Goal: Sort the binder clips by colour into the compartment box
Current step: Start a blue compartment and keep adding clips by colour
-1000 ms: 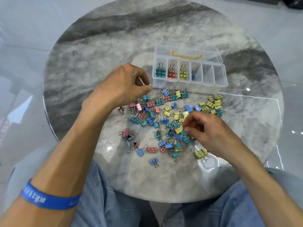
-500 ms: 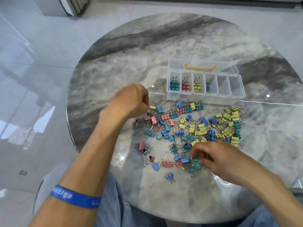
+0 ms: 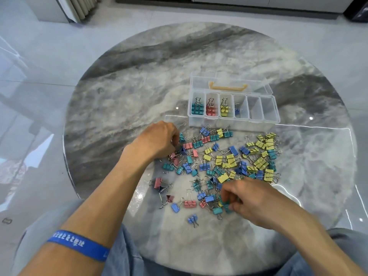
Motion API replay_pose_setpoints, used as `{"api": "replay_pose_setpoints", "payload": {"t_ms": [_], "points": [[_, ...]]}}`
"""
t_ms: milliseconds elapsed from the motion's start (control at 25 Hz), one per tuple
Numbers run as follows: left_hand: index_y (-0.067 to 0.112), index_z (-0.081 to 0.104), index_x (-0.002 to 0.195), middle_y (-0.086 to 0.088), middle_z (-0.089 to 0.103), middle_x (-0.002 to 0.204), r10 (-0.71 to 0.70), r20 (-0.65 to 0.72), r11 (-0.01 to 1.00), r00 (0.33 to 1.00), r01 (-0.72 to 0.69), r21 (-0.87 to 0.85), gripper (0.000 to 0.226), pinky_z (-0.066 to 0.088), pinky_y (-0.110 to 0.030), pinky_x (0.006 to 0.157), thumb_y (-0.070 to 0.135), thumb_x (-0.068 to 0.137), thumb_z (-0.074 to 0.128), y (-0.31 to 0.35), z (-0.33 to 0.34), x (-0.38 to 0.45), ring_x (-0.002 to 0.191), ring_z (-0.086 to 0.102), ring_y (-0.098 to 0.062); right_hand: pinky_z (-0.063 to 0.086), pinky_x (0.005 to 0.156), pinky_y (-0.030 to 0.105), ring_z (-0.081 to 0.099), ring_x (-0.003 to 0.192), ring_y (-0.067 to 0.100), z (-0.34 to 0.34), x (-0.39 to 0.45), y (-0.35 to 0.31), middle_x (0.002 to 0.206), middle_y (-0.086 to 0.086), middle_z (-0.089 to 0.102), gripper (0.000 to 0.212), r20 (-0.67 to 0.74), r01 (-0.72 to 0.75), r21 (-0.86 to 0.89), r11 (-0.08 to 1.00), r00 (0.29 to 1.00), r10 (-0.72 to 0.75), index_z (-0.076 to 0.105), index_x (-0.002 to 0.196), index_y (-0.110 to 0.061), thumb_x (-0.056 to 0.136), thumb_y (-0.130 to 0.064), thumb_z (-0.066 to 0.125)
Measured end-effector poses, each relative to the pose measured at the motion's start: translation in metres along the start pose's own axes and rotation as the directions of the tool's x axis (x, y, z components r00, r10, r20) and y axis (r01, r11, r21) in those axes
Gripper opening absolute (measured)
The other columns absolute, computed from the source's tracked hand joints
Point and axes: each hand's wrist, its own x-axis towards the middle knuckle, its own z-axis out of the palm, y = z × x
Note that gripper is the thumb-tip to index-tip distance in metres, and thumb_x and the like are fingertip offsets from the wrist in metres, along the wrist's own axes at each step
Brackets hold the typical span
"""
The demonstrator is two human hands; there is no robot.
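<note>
We look down on a round marble table (image 3: 123,92) with a clear compartment box (image 3: 235,121) at about one o'clock, its lid open behind it. From its left end the compartments hold teal clips (image 3: 197,108), pink clips (image 3: 211,110), yellow clips (image 3: 226,110) and one blue clip (image 3: 237,110); the last two hold nothing. A loose pile of binder clips (image 3: 223,162) in the four colours spreads just in front of the box, toward six o'clock. Our left hand (image 3: 159,139) sits at the pile's nine o'clock edge, fingers curled down among pink clips; whether it grips one we cannot tell. Our right hand (image 3: 251,200), at five o'clock, pinches at teal clips with curled fingertips. A blue wristband (image 3: 79,245) circles the left forearm
</note>
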Motion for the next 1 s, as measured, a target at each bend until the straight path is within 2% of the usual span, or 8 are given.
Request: {"api": "replay_pose_setpoints", "payload": {"t_ms": [160,280,440,520,600,720,880,1000], "points": [[0.017,0.07,0.088,0.002,0.064,0.091,-0.02,0.007,1.0,1.0,0.021,-0.024,0.027,0.044,-0.021,0.06,-0.007,0.08,0.061,0.003,0.003,0.0,0.081,0.062,-0.017,0.049,0.072,0.029,0.056,0.086,0.011,0.002,0.0,-0.004,0.09,-0.013,0.06,0.016,0.052,-0.02,-0.041,0.999,0.998,0.022,0.055,0.093,-0.033,0.088,-0.02,0.063],[0.014,0.072,0.086,0.001,0.068,0.085,-0.01,-0.034,0.997,0.999,0.008,-0.071,0.019,0.044,-0.019,0.055,-0.002,0.078,0.066,0.001,-0.003,-0.001,0.075,0.063,-0.015,0.036,0.057,0.023,0.052,0.08,0.013,0.008,0.002,-0.004,0.085,-0.011,0.054,0.025,0.073,-0.046,-0.087,0.995,0.996,0.052,0.047,0.078,-0.03,0.085,-0.008,0.055],[0.018,0.072,0.081,0.004,0.071,0.085,0.026,-0.156,0.969,0.987,-0.063,-0.238,0.012,0.051,-0.022,0.066,0.005,0.081,0.072,0.011,-0.02,-0.01,0.075,0.065,-0.011,0.036,0.059,0.025,0.052,0.08,0.012,0.007,0.001,-0.001,0.085,-0.011,0.055,0.021,0.062,-0.041,-0.089,0.995,0.997,0.047,0.049,0.082,-0.03,0.087,-0.011,0.055],[0.017,0.072,0.081,0.007,0.071,0.081,0.049,-0.162,0.898,0.986,-0.115,-0.424,0.008,0.051,-0.017,0.064,0.012,0.082,0.078,0.024,-0.027,-0.02,0.071,0.067,-0.007,0.04,0.062,0.026,0.056,0.076,0.01,0.002,0.0,-0.001,0.085,-0.01,0.06,0.012,-0.071,-0.029,-0.025,0.999,0.997,0.027,0.051,0.087,-0.031,0.092,-0.024,0.059],[0.014,0.073,0.084,0.002,0.074,0.078,0.079,-0.13,0.769,0.988,-0.144,-0.623,0.008,0.058,-0.024,0.065,0.015,0.082,0.08,0.04,-0.029,-0.03,0.067,0.071,-0.011,0.046,0.061,0.027,0.057,0.064,0.004,-0.002,0.001,-0.007,0.083,-0.012,0.065,0.012,-0.286,0.033,0.2,0.979,0.958,0.026,0.052,0.096,-0.035,0.092,-0.04,0.062],[0.006,0.073,0.087,-0.009,0.074,0.077,0.106,-0.1,0.595,0.989,-0.144,-0.79,0.011,0.059,-0.033,0.065,0.012,0.081,0.08,0.057,-0.025,-0.036,0.063,0.069,-0.02,0.051,0.06,0.028,0.062,0.061,0.005,-0.011,0.0,-0.009,0.085,-0.015,0.067,0.02,-0.444,0.142,0.546,0.826,0.885,0.141,0.056,0.104,-0.038,0.088,-0.044,0.068],[0.003,0.069,0.087,-0.01,0.072,0.077,0.036,-0.129,0.502,0.991,-0.13,-0.855,0.012,0.059,-0.028,0.06,0.004,0.08,0.079,0.059,-0.022,-0.034,0.062,0.068,-0.019,0.043,0.064,0.027,0.062,0.066,0.003,-0.033,-0.005,0.035,0.082,-0.017,0.067,0.006,-0.606,-0.035,0.457,0.889,0.72,0.339,0.066,0.088,-0.03,0.088,-0.027,0.072],[0.011,0.069,0.084,-0.003,0.072,0.08,-0.01,-0.155,0.54,0.988,-0.125,-0.832,0.017,0.059,-0.029,0.067,0.001,0.078,0.08,0.054,-0.02,-0.033,0.069,0.071,-0.019,0.045,0.069,0.033,0.064,0.078,0.016,-0.035,-0.005,0.063,0.086,-0.014,0.067,0.009,-0.559,-0.216,0.414,0.884,0.706,0.434,0.066,0.092,-0.03,0.086,-0.026,0.072]]}}
